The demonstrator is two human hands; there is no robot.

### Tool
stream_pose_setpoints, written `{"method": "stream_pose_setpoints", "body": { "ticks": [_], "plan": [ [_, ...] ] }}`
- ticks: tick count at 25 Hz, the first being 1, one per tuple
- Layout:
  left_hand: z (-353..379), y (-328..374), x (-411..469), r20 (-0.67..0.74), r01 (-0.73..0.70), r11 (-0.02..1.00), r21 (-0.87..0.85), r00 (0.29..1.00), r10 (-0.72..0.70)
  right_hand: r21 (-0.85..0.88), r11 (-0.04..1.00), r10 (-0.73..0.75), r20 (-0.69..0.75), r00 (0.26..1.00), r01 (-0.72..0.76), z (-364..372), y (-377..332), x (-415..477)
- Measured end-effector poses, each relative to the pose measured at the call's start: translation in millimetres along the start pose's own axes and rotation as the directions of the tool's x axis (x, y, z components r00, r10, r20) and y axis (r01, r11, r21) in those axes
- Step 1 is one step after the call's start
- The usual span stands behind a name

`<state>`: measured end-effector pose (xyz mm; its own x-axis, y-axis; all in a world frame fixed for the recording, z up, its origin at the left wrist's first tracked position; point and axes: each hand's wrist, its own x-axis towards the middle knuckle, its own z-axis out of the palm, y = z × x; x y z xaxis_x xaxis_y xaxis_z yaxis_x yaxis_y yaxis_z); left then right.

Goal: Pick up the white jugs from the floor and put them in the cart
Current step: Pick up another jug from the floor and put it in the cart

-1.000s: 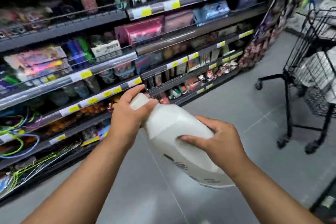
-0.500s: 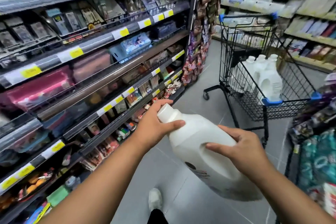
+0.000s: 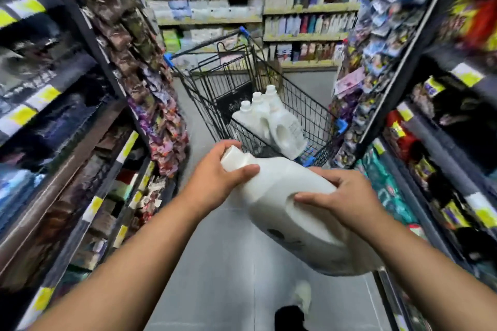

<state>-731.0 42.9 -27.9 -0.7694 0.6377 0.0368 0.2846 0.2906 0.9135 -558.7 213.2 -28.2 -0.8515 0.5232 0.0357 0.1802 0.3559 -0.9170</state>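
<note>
The left hand (image 3: pixel 220 174) grips the jug (image 3: pixel 290 209) by its cap. The right hand (image 3: pixel 341 199) holds its handle, near the cart (image 3: pixel 317 115).

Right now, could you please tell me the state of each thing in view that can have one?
held jug: capped, tilted, carried, not yet loaded.
left hand: grips the held jug's neck.
right hand: grips the held jug's body by the handle hole.
cart: upright in the aisle, partly loaded.
jugs in cart: capped, leaning together.
</note>
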Motion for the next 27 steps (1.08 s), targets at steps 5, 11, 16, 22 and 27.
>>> {"method": "stream_pose_setpoints", "body": {
  "ticks": [5, 11, 16, 22, 27],
  "plan": [
    [47, 9, 133, 0.016, -0.017, 1.0, -0.002, 1.0, 0.017, 0.005, 0.999, 0.044, -0.079, 0.996, -0.043, -49, 42, 115],
    [81, 35, 266, -0.038, -0.021, 0.998, 0.063, 0.999, 0.024, 0.071, 0.995, 0.071, -0.069, 0.995, -0.066, -100, 65, 244],
    [88, 35, 354, 0.025, -0.067, 0.988, 0.136, 0.998, 0.064, 0.133, 0.987, 0.097, -0.053, 0.994, -0.089, -110, 95, 327],
    [89, -8, 455, 0.198, -0.114, 0.956, 0.27, 0.978, 0.061, 0.096, 0.958, 0.277, -0.064, 0.959, -0.27, -80, 145, 405],
    [101, -74, 530, 0.397, -0.272, 0.889, 0.369, 0.911, 0.113, 0.036, 0.894, 0.448, -0.122, 0.886, -0.447, -33, 194, 443]
  ]
}}
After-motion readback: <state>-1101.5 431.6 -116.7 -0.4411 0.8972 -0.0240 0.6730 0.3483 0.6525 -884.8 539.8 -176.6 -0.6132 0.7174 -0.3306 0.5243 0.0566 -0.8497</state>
